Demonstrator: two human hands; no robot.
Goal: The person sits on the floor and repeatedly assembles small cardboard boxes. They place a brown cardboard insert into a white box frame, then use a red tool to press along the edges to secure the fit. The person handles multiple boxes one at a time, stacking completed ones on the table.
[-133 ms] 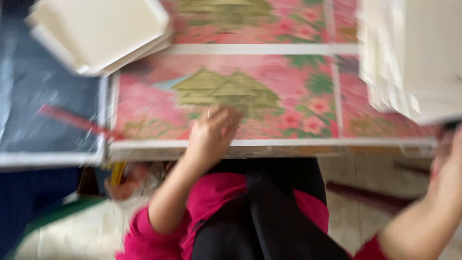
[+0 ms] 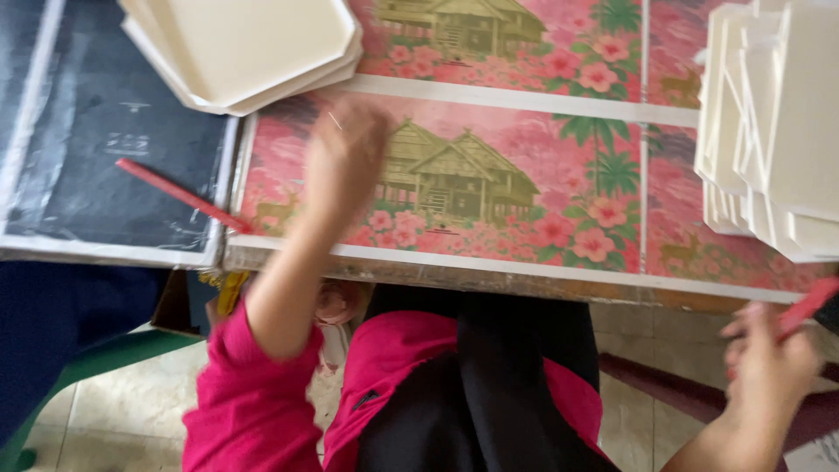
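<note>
I look down and see my left hand (image 2: 343,157) over the pink sheet (image 2: 489,188) on the table. The hand is blurry, so I cannot tell if the fingers are open or closed, or if they press on the sheet. A tiny thin pale thing shows near the knuckles, but I cannot tell what it is. The sheet has pictures of a wooden house, palm trees and pink flowers, with white strips between the pictures. My hand hides part of the picture under it. My right hand (image 2: 769,367) is low at the right, off the table, past its front edge. Its fingers are curled around a red stick (image 2: 808,308). The stick runs out of the picture at the right, so I cannot see its end. Another red stick (image 2: 179,194) lies slanted on the dark sheet (image 2: 105,140) at the left, and its tip reaches the pink sheet's edge. A stack of cream boards (image 2: 245,44) sits at the top, just above my left hand, and the picture cuts off its top. More cream boards (image 2: 778,122) are piled at the right, cut off too. My pink sleeve (image 2: 249,402) and dark lap fill the bottom. Something yellow (image 2: 229,293) peeks out under the table edge, mostly hidden.
</note>
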